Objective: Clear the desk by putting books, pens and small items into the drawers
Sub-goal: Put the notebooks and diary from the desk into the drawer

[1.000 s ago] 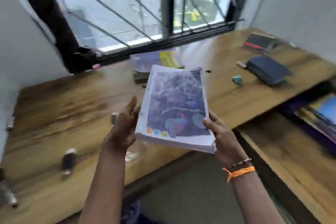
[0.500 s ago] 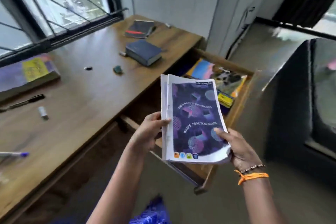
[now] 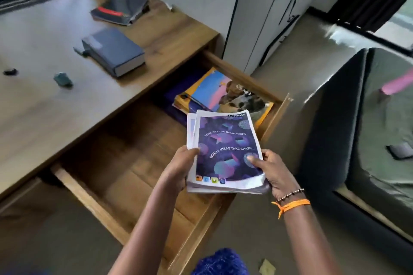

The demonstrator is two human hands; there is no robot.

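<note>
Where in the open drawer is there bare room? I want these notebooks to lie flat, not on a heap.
The drawer floor is bare wood from its left wall to the colourful books piled at its right end. The purple notebooks, held by the left hand and right hand, hover beside that pile; the right end is crowded.

You have one view only, a wide-angle camera on your head. It looks forward and steeply down, close over your hands and the open drawer, with the desk running off to the upper left and floor to the right.
</note>
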